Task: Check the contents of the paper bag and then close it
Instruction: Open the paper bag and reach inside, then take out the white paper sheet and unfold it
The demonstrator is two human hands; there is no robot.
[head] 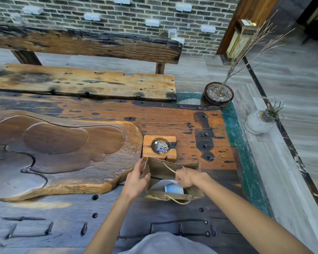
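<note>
Nearest the camera: grey cloth of the person's garment (165, 242) at the bottom edge, bare forearms reaching forward from either side of it.
Left hand (136, 180): curled onto the left side wall of the brown paper bag with twine handles (160, 168), thumb against the paper, fingers narrow and gripping the edge.
Right hand (186, 177): closed into a loose fist inside the mouth of the bag, pinching a white sheet of paper (163, 183); far twine handle draped across the knuckles.
Bag position: upright and open on the dark weathered wooden table with iron studs (191, 123), near its right end, just in front of the square wooden ashtray block (159, 147) and touching or nearly touching it.
Bag contents: pale blue boxlike item (173, 188) low inside, partly under the white sheet; nothing more readable.
Near handle: hanging over the front rim, loop resting outside.
Ashtray: round hollow holding crumpled foil and blue scraps.
Left of bag: large carved brown wooden tea tray (59, 153), its edge just beside the left hand.
Beyond the table: rough plank bench (84, 83), grey brick wall (136, 17).
Right side: dark round pot with bare dry twigs (218, 94), small pale vase with a tufted plant (259, 121) on the floor ledge.
</note>
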